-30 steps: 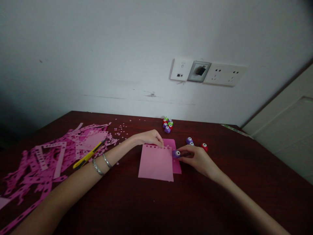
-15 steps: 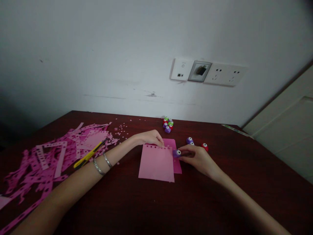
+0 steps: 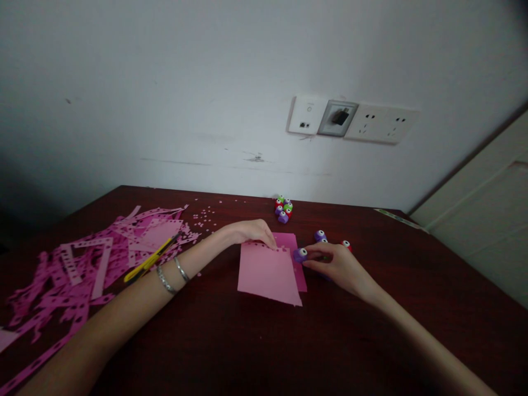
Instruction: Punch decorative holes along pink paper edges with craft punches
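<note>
A pink paper sheet [image 3: 268, 272] lies on the dark wooden table [image 3: 289, 341], on top of a second pink sheet [image 3: 291, 241]. My left hand [image 3: 253, 232] pinches the top sheet at its punched upper edge. My right hand [image 3: 336, 263] is closed on a small purple paper punch [image 3: 300, 254] at the sheet's upper right corner. Both forearms reach in from the bottom of the view, the left with two bracelets.
Another purple punch [image 3: 319, 236] and a red punch [image 3: 345, 245] sit just beyond my right hand. A cluster of several punches [image 3: 283, 209] stands near the wall. Pink punched paper strips [image 3: 82, 264] and a yellow utility knife [image 3: 150, 258] cover the left side.
The top pink sheet has turned a little, its lower right corner swinging right. My right hand and the purple punch have shifted slightly right and up, off the sheet's edge.
</note>
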### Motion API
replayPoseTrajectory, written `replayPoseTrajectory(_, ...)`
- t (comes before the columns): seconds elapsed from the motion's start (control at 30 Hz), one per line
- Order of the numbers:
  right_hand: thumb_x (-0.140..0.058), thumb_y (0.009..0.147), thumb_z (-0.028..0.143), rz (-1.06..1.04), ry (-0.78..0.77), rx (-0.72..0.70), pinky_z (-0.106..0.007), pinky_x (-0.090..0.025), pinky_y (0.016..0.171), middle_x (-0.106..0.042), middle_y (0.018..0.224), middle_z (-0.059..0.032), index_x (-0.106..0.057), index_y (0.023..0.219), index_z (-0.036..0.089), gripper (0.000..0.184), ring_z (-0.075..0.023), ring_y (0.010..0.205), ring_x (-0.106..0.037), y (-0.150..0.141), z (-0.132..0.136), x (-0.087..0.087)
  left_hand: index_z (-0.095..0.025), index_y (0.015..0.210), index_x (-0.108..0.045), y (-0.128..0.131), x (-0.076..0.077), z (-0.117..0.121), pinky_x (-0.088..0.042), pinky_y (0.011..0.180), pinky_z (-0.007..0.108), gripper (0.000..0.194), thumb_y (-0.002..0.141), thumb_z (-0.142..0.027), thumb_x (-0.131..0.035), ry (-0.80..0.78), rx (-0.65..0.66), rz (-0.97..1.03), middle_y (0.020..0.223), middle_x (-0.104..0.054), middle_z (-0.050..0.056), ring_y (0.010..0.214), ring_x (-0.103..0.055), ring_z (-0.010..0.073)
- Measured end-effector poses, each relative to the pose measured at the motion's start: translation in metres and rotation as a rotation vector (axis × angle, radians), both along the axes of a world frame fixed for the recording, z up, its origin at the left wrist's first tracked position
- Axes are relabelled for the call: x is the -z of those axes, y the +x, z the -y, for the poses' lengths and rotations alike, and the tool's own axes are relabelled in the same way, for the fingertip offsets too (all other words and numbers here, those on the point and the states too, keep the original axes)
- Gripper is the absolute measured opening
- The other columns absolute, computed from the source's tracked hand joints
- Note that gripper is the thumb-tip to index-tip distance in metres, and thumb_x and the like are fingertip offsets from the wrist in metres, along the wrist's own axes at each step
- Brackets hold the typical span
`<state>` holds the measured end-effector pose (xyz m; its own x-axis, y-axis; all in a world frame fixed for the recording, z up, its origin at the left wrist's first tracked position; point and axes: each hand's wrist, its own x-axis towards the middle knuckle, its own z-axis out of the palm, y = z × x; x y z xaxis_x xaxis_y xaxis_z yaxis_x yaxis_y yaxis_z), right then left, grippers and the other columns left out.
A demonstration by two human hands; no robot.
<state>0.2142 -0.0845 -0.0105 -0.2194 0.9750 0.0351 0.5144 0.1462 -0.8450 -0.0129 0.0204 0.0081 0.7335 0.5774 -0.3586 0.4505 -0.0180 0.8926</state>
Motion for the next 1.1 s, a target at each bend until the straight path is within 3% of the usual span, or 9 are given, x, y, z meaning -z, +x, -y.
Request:
replayPoseTrajectory(0.6, -0.065, 0.071, 0.021, -0.007, 0.028, -0.023, -0.035, -0.053, 0.078, -0.068, 0.094, -0.0058, -0.067, 0.092, 0.019, 0.021, -0.0192, 0.084, -0.065, -0.003, 0.002, 0.001, -0.015, 0.067, -0.071, 0.001, 0.004, -0.001, -0.037, 0.048, 0.024, 0.015, 0.055, -0.024, -0.070, -0.004, -0.014, 0.029, 0.060, -0.064, 0.004, 0.051, -0.051, 0.0097)
replayPoseTrajectory(0.9, -0.064, 0.070, 0.021, -0.010, 0.027, -0.018, -0.035, -0.053, 0.077, -0.068, 0.092, -0.0061, -0.067, 0.092, 0.019, 0.022, -0.0191, 0.083, -0.065, -0.004, 0.002, 0.002, -0.014, 0.070, -0.071, 0.003, 0.005, 0.000, -0.039, 0.052, 0.025, 0.019, 0.056, -0.027, -0.070, 0.005, -0.002, 0.027, 0.061, -0.064, 0.005, 0.052, -0.052, 0.0103)
replayPoseTrajectory(1.1, -0.063, 0.073, 0.020, 0.066, 0.070, -0.024, -0.034, -0.053, 0.077, -0.067, 0.091, -0.0053, -0.067, 0.093, 0.019, 0.020, -0.0187, 0.083, -0.064, -0.009, 0.003, -0.001, -0.016, 0.075, -0.071, 0.002, 0.012, -0.003, -0.043, 0.064, 0.028, 0.022, 0.058, -0.031, -0.071, -0.034, 0.050, 0.055, 0.071, -0.066, 0.005, 0.062, -0.056, 0.0121)
